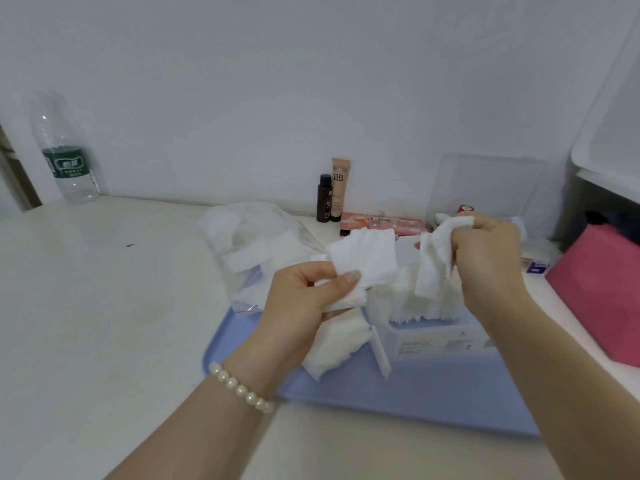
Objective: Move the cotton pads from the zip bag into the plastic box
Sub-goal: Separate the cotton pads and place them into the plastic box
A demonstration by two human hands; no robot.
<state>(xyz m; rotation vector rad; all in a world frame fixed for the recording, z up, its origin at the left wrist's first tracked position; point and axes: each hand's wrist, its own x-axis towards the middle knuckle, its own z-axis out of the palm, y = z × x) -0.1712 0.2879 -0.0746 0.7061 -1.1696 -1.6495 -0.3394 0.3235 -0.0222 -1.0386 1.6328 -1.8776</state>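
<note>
Looking down from the head camera, both hands are raised over a blue tray that sits on a pale desk. The left hand, with a pearl bracelet at its wrist, has its grip closed on a fan of cotton pads, the thumb pressing them against the fingers. The right hand has its grip clenched round a second bunch of pads, which hang down from the fist.

Below and between the hands stands the plastic box on the tray, with a thick row of white pads packed upright in it (their edges stick up above the rim). A few loose pads lie on the tray just left of the box, under the left hand.

The zip bag lies flat on the desk behind the left hand, its near end reaching the tray's far-left corner; some pads show through it.

Against the wall stand a small dark bottle and a beige tube side by side, with a pink flat pack just right of them. A water bottle stands far left, and a pink bag sits at the right edge.
</note>
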